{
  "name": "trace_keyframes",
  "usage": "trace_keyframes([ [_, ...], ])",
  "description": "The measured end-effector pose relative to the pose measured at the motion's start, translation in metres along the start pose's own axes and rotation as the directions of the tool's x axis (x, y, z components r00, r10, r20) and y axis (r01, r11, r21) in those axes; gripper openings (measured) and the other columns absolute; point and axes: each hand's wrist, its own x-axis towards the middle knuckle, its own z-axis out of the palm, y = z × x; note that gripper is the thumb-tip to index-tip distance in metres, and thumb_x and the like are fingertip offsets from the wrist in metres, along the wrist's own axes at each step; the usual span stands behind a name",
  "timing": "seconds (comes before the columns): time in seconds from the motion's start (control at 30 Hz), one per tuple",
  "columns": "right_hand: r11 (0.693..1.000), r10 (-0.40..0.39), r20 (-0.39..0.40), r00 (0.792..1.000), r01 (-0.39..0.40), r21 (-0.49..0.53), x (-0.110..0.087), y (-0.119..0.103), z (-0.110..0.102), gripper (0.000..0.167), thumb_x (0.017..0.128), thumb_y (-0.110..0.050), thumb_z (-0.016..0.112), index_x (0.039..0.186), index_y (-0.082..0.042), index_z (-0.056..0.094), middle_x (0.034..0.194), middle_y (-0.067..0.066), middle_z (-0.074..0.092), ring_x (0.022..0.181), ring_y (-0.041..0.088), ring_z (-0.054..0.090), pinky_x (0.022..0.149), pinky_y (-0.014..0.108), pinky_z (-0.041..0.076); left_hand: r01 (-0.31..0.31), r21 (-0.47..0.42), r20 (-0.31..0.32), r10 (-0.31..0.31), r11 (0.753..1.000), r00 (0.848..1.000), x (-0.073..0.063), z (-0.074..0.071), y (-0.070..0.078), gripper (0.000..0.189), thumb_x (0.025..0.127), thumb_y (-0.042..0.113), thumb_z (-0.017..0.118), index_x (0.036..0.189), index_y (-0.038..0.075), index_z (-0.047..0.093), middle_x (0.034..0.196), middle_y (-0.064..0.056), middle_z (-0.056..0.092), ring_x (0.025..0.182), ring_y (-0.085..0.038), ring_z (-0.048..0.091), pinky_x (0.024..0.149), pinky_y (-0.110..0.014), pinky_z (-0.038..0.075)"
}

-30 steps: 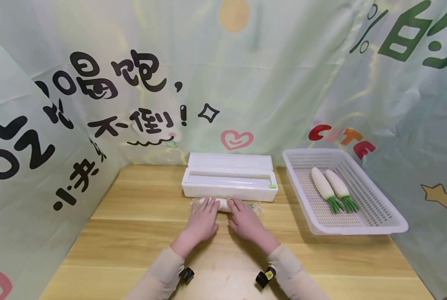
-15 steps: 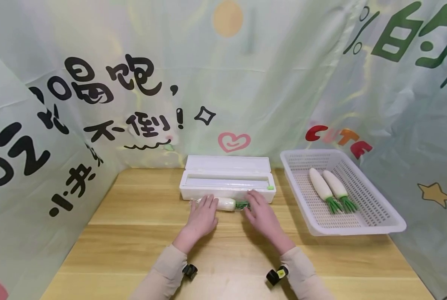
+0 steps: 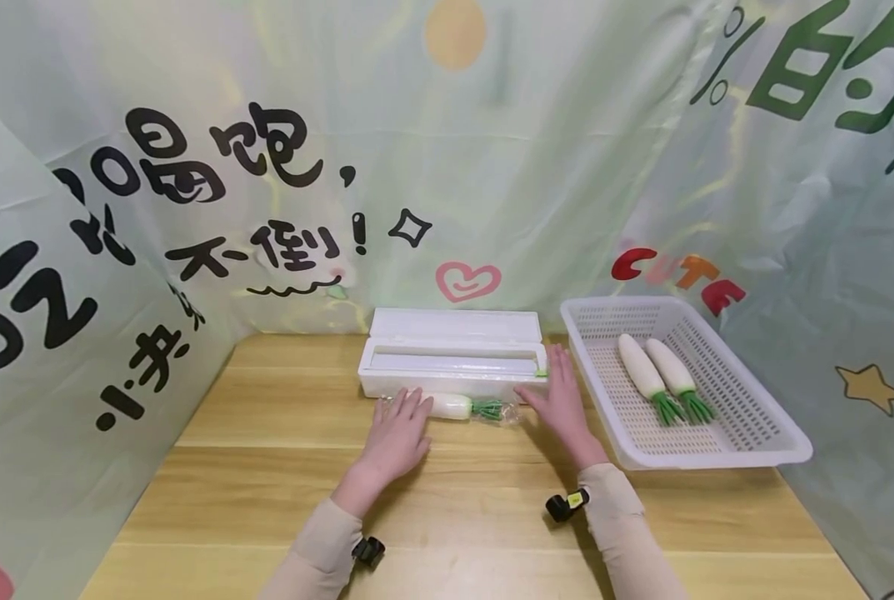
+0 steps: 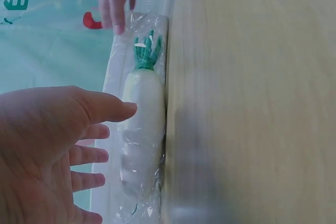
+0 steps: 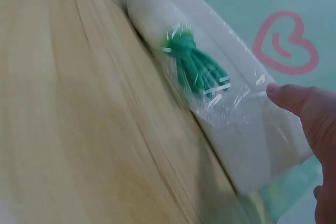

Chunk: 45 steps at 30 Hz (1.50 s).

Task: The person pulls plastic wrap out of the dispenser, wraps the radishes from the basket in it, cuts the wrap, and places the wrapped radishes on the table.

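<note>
A white radish with green stems [image 3: 451, 407], wrapped in clear cling film, lies along the front of a white cling film dispenser [image 3: 454, 385]. The dispenser's lid [image 3: 456, 325] is up, and a green cutter slider [image 3: 541, 373] sits at its right end. My left hand [image 3: 396, 435] has its fingers spread over the radish's left end, hiding that part in the head view. With fingers extended, my right hand [image 3: 564, 407] is at the dispenser's right end, its thumb [image 5: 286, 95] beside the front wall. Loose film [image 5: 218, 109] trails past the green stems.
At the right stands a white perforated basket [image 3: 626, 450] holding two unwrapped white radishes [image 3: 645, 367] with green stems. A printed cloth backdrop [image 3: 536, 167] closes off the back and sides of the wooden table [image 3: 447, 517].
My right hand has moved right, from the middle of the radish past its stems to the dispenser's right end, uncovering the green stems. My left hand has stayed near the radish's left end.
</note>
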Motion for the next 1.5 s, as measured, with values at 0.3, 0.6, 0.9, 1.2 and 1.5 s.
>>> trace_keyframes([
  [0.3,0.991,0.008,0.079,0.997,0.003,-0.137,0.009,0.006,0.001,0.11,0.082,-0.057,0.068,0.152,0.006,0.012,0.162,0.024,0.004,0.15,0.043,0.005,0.121,0.056,0.012,-0.054,0.032,-0.083,0.057,0.998,0.995,-0.002,-0.009,-0.005,0.062,0.093,0.031,0.063,0.148,0.016,0.04,0.156,-0.01,0.036,0.147,-0.033,0.029,0.114,-0.065,0.025],
  [0.6,0.973,-0.043,0.144,0.989,0.074,-0.219,0.012,0.008,-0.002,0.099,0.088,-0.056,0.06,0.154,0.002,0.014,0.163,0.019,0.006,0.151,0.039,0.006,0.122,0.056,0.01,-0.136,0.041,-0.083,0.139,0.99,0.987,0.032,-0.019,0.023,0.056,0.096,0.036,0.058,0.146,0.018,0.043,0.156,-0.006,0.038,0.149,-0.03,0.025,0.116,-0.063,0.022],
  [0.9,0.943,-0.131,0.128,0.983,0.163,-0.291,0.012,0.015,-0.002,0.089,0.09,-0.047,0.062,0.15,0.005,0.023,0.16,0.024,0.017,0.147,0.042,0.019,0.119,0.058,0.02,-0.297,0.145,-0.27,0.326,0.944,0.906,0.096,-0.011,0.078,0.039,0.094,0.044,0.059,0.126,0.024,0.064,0.135,0.001,0.06,0.126,-0.021,0.051,0.106,-0.044,0.042],
  [1.2,0.916,-0.163,0.141,0.976,0.203,-0.345,0.014,0.016,0.002,0.087,0.089,-0.042,0.062,0.15,0.006,0.024,0.159,0.024,0.02,0.148,0.041,0.02,0.12,0.055,0.019,-0.221,0.103,-0.188,0.237,0.97,0.953,0.136,0.009,0.108,0.029,0.098,0.046,0.052,0.118,0.033,0.069,0.123,0.011,0.062,0.116,-0.013,0.048,0.098,-0.035,0.042],
  [1.5,0.909,-0.19,0.105,0.976,0.215,-0.356,0.011,0.015,-0.001,0.085,0.089,-0.047,0.059,0.147,0.008,0.03,0.156,0.026,0.028,0.146,0.042,0.026,0.119,0.055,0.023,-0.194,0.063,-0.187,0.203,0.979,0.961,0.152,0.013,0.115,0.023,0.094,0.046,0.058,0.101,0.03,0.072,0.11,0.013,0.07,0.105,-0.011,0.052,0.089,-0.031,0.043],
])
